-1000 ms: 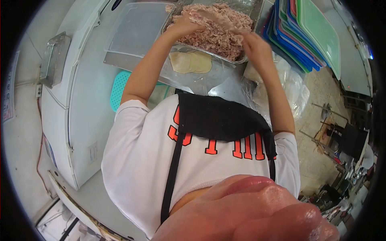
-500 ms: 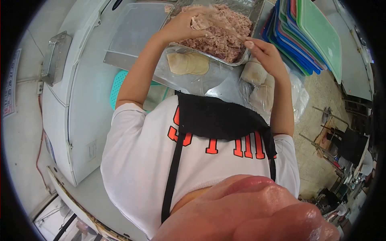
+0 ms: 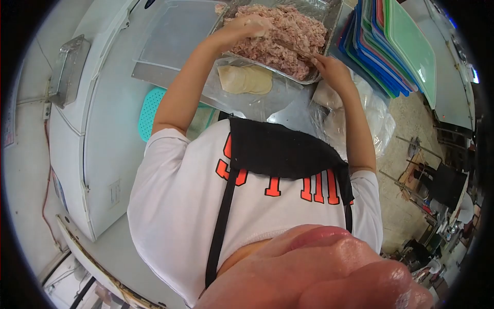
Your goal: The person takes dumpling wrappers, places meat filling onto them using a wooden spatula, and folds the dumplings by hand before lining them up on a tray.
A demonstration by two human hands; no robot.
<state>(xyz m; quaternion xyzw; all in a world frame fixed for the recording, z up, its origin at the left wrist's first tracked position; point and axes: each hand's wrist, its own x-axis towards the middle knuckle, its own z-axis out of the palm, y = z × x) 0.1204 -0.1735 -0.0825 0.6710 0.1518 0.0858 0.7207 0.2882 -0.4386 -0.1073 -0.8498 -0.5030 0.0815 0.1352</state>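
Observation:
A metal tray (image 3: 315, 80) holds a heap of pale pink minced meat (image 3: 288, 28). My left hand (image 3: 239, 30) is over the tray's left side, fingers curled under a pale dough wrapper (image 3: 257, 26). My right hand (image 3: 332, 71) is at the tray's near right corner, pinching a thin brown stick-like spreader (image 3: 294, 48). The spreader points left across the meat, its far end in or just over it; I cannot tell which. Several round wrappers (image 3: 246, 79) lie overlapped on plastic in front of the tray.
Bagged, pale dough-like stacks (image 3: 337, 110) lie beneath my right forearm. Coloured plastic trays or lids (image 3: 375, 51) lean in a pile at the right. A translucent lid (image 3: 177, 36) lies left of the meat, with a turquoise perforated basket (image 3: 150, 114) below it.
The spreader's tip has come away from the wrapper and down to the meat. My right hand has shifted slightly lower; my left hand still holds the wrapper, slightly lower.

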